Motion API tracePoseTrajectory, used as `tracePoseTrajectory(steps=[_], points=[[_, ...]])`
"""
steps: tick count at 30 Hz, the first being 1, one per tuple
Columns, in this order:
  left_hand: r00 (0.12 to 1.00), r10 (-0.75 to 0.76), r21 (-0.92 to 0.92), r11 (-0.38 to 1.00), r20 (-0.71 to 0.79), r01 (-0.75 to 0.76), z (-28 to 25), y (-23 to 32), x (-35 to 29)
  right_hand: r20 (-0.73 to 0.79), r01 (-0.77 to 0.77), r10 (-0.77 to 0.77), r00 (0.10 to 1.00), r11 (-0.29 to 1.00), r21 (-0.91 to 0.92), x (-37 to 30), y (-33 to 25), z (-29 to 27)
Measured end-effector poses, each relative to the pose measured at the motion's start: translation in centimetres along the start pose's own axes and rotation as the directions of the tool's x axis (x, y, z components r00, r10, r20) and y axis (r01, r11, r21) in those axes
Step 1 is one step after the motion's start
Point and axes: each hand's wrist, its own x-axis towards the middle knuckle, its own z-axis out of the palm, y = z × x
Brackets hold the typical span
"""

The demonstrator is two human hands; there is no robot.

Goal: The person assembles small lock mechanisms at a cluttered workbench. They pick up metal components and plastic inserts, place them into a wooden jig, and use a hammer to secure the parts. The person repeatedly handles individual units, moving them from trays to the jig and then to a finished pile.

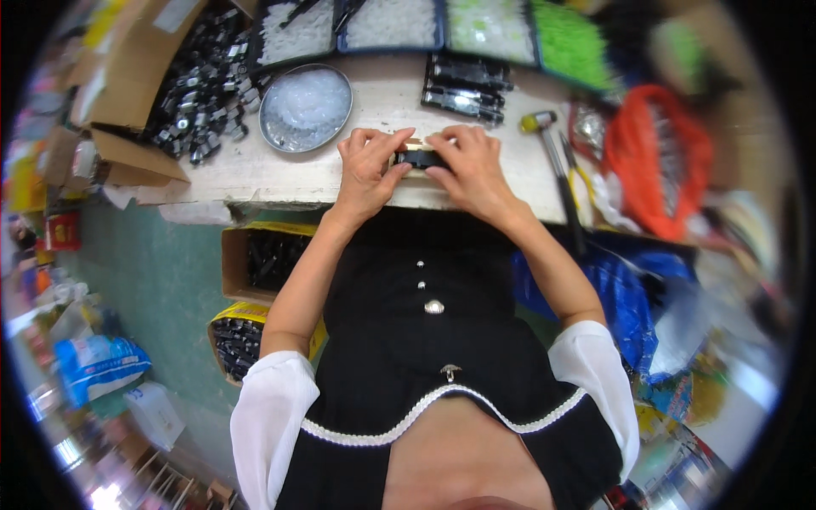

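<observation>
Near the front edge of the white worktable (pixel 297 180), a small black oblong part (pixel 421 159) lies between my two hands. My left hand (pixel 369 167) pinches its left end with thumb and fingers. At the other end, the thumb and fingers of my right hand (pixel 473 170) close on it too. Something pale shows under the part, too covered by my fingers to make out. Just beyond my hands lie several similar black parts (pixel 463 89) in a row.
A round metal dish (pixel 306 108) of translucent pieces stands left of my hands. Farther left are a heap of black-and-silver parts (pixel 204 93) and a cardboard box (pixel 127 68). Trays of white and green pieces (pixel 391 24) line the back. A hammer (pixel 557 161) and red bag (pixel 633 161) lie right.
</observation>
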Motion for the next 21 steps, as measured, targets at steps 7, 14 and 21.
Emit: tracePoseTrajectory(steps=[7, 14, 21], points=[[0.989, 0.045, 0.078, 0.995, 0.144, -0.057, -1.3, 1.3, 1.0, -0.203, -0.384, 0.326, 0.923, 0.808, -0.446, -3.9, 8.0, -4.7], [0.915, 0.139, 0.272, 0.929, 0.379, -0.253, -0.4, 1.5, 1.8, -0.152, -0.438, 0.422, 0.894, 0.747, -0.501, -5.6, 11.0, -3.7], [0.852, 0.131, 0.374, 0.857, 0.507, -0.354, -1.2, 2.6, 2.9, -0.089, -0.259, 0.270, 0.959, 0.958, 0.122, -4.2, 2.9, -6.5]])
